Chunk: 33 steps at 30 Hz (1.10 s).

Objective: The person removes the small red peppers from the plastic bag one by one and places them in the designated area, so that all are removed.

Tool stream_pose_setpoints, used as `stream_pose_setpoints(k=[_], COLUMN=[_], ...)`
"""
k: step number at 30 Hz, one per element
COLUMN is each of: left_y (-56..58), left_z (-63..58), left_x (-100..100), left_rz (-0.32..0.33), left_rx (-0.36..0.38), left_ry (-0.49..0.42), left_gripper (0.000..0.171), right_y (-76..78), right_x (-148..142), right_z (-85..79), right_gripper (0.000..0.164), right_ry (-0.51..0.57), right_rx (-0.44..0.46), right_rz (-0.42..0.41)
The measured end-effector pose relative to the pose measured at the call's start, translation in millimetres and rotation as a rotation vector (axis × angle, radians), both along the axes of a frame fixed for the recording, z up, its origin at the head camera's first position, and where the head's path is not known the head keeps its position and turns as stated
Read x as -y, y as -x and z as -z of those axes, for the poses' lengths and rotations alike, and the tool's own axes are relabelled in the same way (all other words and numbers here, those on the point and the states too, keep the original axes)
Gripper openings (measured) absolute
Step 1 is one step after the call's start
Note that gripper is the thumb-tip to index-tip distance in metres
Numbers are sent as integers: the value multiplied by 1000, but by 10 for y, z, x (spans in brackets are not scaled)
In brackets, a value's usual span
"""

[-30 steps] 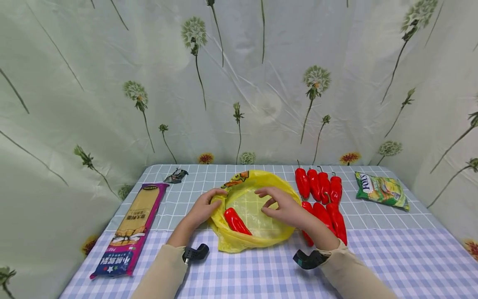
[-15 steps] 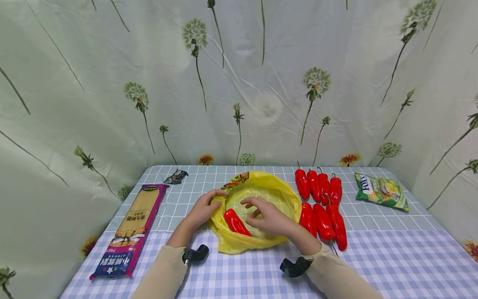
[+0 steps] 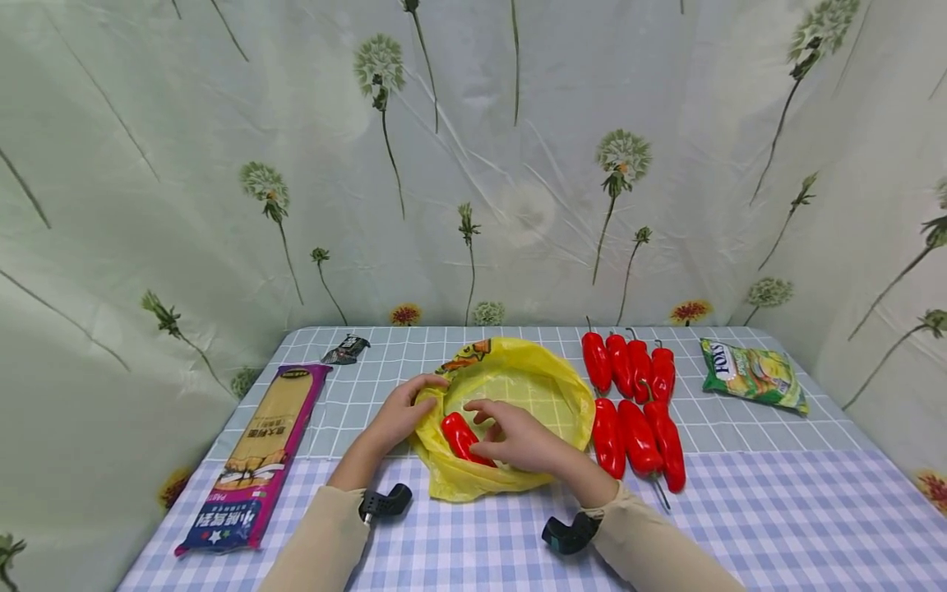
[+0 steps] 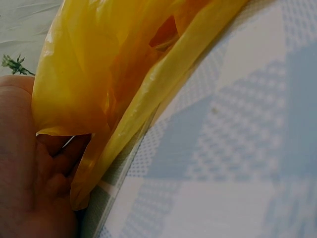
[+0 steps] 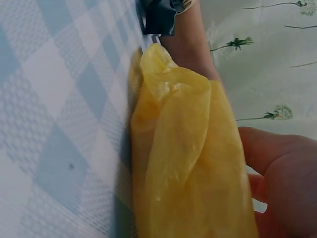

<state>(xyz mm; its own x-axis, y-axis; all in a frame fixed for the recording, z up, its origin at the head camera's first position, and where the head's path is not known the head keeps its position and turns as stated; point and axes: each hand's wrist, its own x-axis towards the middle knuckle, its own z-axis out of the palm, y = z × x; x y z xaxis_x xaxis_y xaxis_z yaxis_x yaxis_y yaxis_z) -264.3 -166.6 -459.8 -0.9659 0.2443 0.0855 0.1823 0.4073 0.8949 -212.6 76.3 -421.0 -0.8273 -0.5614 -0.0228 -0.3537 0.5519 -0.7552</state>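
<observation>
A yellow plastic bag (image 3: 565, 378) lies with its mouth wide in the head view, one red pepper (image 3: 460, 436) inside at its left. My left hand (image 3: 399, 413) holds the bag's left rim, thumb on the inner side; the left wrist view has the yellow film (image 4: 74, 84) between thumb and fingers. Over the bag's mouth, my right hand (image 3: 512, 437) has thumb and fingers apart, the thumb overlapping the pepper's right edge; whether they touch I cannot tell. In the right wrist view the bag's wall (image 5: 193, 163) hides part of that hand.
Several red peppers (image 3: 639, 440) lie in two rows right of the bag. Beyond them is a green FOX'S packet (image 3: 755, 376). A long pasta packet (image 3: 259, 452) lies at the left, with a small black wrapper (image 3: 346, 349) behind it. A patterned curtain (image 3: 473, 164) closes the back.
My right hand has moved left and slightly down across the bag's mouth, from its right side to the pepper inside. The left hand keeps its hold on the rim.
</observation>
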Motion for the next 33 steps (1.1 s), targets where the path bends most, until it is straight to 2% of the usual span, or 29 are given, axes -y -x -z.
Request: stream_pose_setpoints(k=[9, 20, 27, 33], left_y=[-1, -2, -15, -17], left_z=[-8, -3, -10, -22], left_x=[12, -2, -20, -9], left_rz=[4, -14, -17, -12], left_rx=[-5, 0, 7, 3], left_ry=[4, 17, -10, 13], left_gripper=[32, 34, 35, 34], right_y=[-2, 9, 12, 23], right_x=[40, 23, 7, -17], right_z=[44, 64, 61, 51], right_gripper=[62, 59, 55, 56], right_ry=[-83, -15, 12, 20], right_rx=[-36, 28, 40, 60], right_rz=[8, 6, 2, 20])
